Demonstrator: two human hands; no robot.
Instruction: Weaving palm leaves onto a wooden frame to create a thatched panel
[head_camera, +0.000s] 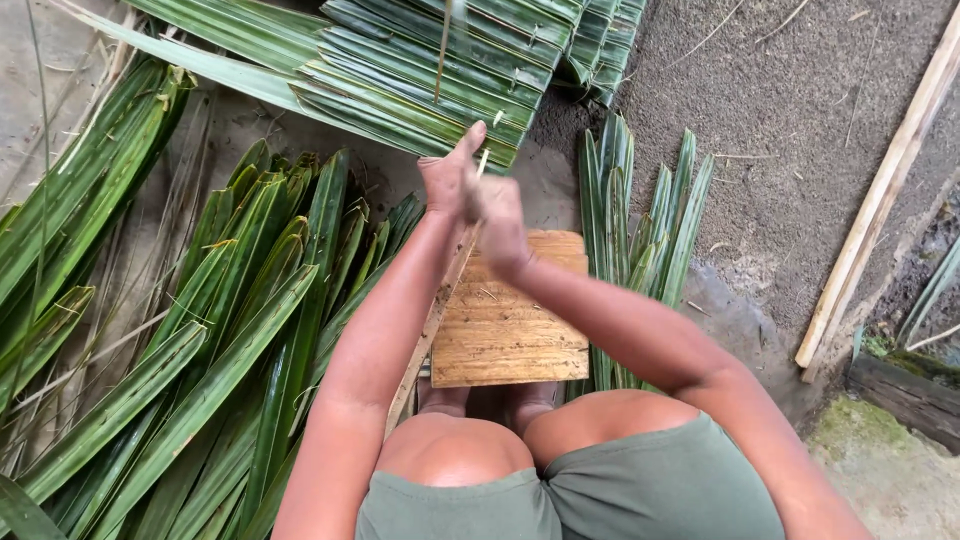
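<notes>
Nearest my lens are the bent knees in green shorts, and just beyond them a flat wooden board lies on the ground. Above the board's far edge I see both hands raised and pressed together: the left hand with its fingers curled and thumb pointing up, the right hand closed into a fist against it. Between them runs a thin pale stick — it slants down from the hands, across the board's left edge, toward the left knee. Both sets of fingers look clamped on it, though the grip itself is partly hidden from me.

To the left, long green palm leaves fan out over the ground. Ahead, a panel of folded leaves lies flat, and a smaller bunch of leaf strips sits just right of the board. Farther right, a pale wooden pole rests on grey sandy ground.
</notes>
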